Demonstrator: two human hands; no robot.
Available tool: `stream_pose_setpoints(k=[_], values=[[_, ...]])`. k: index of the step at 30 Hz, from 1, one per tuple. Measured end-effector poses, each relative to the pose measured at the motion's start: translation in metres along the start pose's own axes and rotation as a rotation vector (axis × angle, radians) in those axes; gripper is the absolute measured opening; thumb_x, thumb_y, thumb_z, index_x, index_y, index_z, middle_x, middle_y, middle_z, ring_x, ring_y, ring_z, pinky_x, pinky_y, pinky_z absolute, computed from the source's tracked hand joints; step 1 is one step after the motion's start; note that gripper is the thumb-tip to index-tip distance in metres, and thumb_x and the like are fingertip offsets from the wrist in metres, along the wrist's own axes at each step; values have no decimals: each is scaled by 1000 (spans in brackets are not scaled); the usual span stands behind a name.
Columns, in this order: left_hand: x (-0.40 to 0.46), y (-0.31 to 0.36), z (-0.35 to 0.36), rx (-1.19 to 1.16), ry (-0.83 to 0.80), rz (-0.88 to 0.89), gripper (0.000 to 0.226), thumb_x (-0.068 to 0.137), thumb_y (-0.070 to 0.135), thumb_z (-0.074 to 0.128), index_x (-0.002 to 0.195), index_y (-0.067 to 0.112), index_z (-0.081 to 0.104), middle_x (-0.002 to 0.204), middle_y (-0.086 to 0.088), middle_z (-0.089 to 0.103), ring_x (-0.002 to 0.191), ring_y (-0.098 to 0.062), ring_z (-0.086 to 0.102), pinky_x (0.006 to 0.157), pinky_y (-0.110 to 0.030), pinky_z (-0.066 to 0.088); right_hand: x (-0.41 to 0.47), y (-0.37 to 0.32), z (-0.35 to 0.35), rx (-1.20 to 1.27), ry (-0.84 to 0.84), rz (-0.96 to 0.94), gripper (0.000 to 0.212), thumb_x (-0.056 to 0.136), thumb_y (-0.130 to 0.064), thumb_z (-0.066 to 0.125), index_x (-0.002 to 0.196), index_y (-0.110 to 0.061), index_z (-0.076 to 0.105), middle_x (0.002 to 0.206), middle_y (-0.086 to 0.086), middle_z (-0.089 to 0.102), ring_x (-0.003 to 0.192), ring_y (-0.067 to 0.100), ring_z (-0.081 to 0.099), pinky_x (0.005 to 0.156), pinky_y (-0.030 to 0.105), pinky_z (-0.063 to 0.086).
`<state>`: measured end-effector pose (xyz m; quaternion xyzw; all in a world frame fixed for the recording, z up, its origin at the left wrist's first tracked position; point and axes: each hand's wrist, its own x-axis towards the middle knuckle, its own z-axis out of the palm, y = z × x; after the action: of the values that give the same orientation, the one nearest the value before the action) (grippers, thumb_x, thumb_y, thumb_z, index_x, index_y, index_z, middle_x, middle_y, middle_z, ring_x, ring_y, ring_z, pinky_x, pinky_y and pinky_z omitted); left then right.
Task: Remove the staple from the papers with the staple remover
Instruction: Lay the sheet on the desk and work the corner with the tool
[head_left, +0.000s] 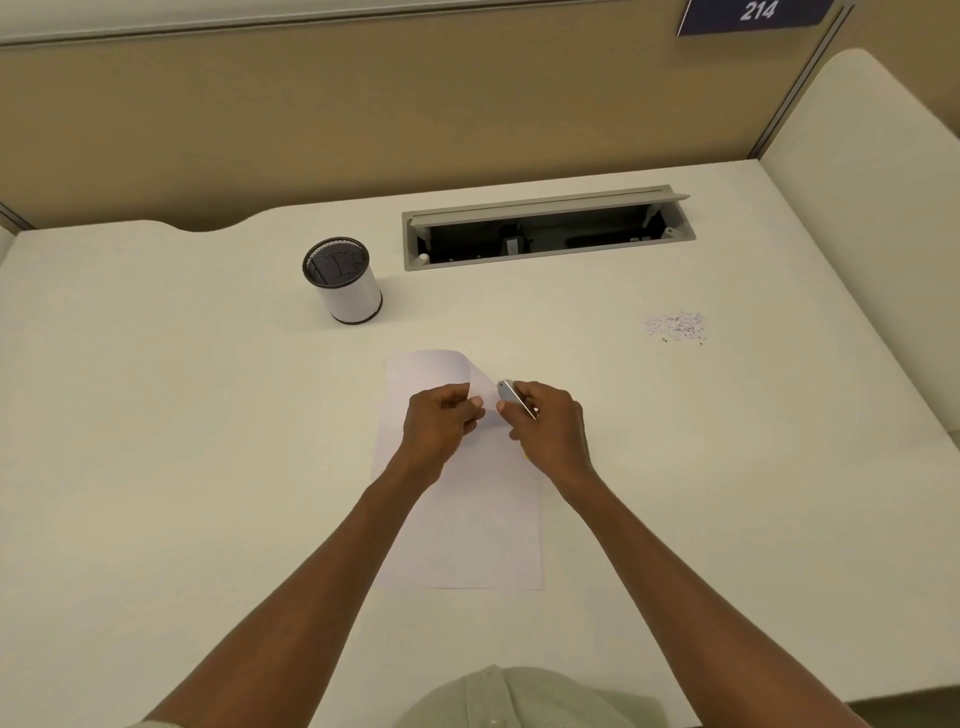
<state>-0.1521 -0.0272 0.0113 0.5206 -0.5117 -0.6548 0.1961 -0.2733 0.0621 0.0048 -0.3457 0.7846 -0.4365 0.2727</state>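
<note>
White papers (467, 519) lie lengthwise on the desk in front of me. Their far right corner is curled up and over toward me. My left hand (441, 421) pinches that curled corner between thumb and fingers. My right hand (548, 421) grips a small metal staple remover (514, 397), its tip pointing at the pinched corner, just right of my left thumb. The staple itself is too small to make out.
A black mesh pen cup (345, 280) with a white sleeve stands behind the papers to the left. An open grey cable tray (545, 228) is set into the desk at the back. A small pile of loose staples (675, 327) lies to the right.
</note>
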Motion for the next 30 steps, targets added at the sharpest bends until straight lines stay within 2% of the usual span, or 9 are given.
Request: stream_pose_setpoints(k=[3, 8, 12, 15, 18, 20, 24, 27, 30], values=[[1, -11, 3, 54, 21, 52, 15, 90, 10, 72, 104, 5, 75, 92, -8, 76, 87, -20, 72, 90, -37, 59, 0, 8, -3, -63, -75, -30, 37, 79, -45, 58, 92, -12, 66, 77, 11, 66, 68, 33, 63, 66, 49, 55], [3, -13, 13, 104, 65, 122, 12, 89, 9, 74, 101, 10, 73, 91, -7, 75, 92, -25, 73, 84, -35, 59, 3, 13, -5, -69, -76, -66, 27, 83, -37, 63, 93, -13, 71, 81, 6, 70, 68, 27, 63, 68, 47, 54], [13, -14, 19, 222, 77, 163, 19, 87, 12, 76, 76, 24, 67, 78, -3, 69, 85, -26, 71, 85, -45, 57, 6, 12, -8, -165, -22, -119, 16, 85, -31, 66, 98, -24, 73, 90, -2, 73, 84, 18, 64, 72, 39, 54], [21, -16, 20, 276, 48, 178, 13, 86, 16, 75, 75, 11, 72, 71, -6, 63, 69, -20, 57, 74, -43, 54, 10, 13, -10, -257, 0, -155, 17, 87, -31, 65, 100, -24, 73, 85, 1, 69, 80, 21, 61, 67, 35, 50], [27, -16, 21, 305, 18, 178, 14, 86, 16, 73, 82, 2, 74, 67, -8, 54, 65, -18, 42, 64, -33, 40, 15, 14, -9, -348, -5, -164, 14, 89, -31, 60, 90, -20, 69, 73, 0, 59, 70, 21, 54, 61, 36, 47], [29, -15, 24, 308, 22, 158, 10, 87, 11, 73, 92, 5, 78, 73, -4, 64, 67, -17, 49, 66, -30, 45, 15, 14, -4, -369, 14, -163, 16, 91, -29, 58, 85, -16, 66, 70, 2, 56, 67, 22, 52, 59, 38, 46], [30, -16, 27, 249, 32, 90, 31, 85, 9, 75, 116, 7, 74, 96, -6, 76, 83, -15, 66, 84, -27, 55, 14, 17, 1, -203, 40, -100, 17, 91, -29, 63, 88, -15, 71, 78, 3, 69, 76, 22, 60, 67, 37, 50], [31, -16, 27, 211, 14, 43, 30, 82, 8, 77, 112, 6, 76, 100, -8, 77, 87, -16, 70, 85, -26, 57, 11, 19, 2, -222, 40, -97, 14, 92, -30, 61, 89, -21, 70, 78, -2, 66, 74, 18, 58, 63, 34, 46], [28, -13, 28, 149, -30, -21, 14, 84, 1, 73, 96, 6, 78, 93, -10, 76, 81, -16, 70, 74, -18, 58, 7, 21, 3, -282, 25, -92, 17, 92, -27, 58, 81, -16, 65, 69, 2, 57, 67, 21, 51, 59, 37, 42]])
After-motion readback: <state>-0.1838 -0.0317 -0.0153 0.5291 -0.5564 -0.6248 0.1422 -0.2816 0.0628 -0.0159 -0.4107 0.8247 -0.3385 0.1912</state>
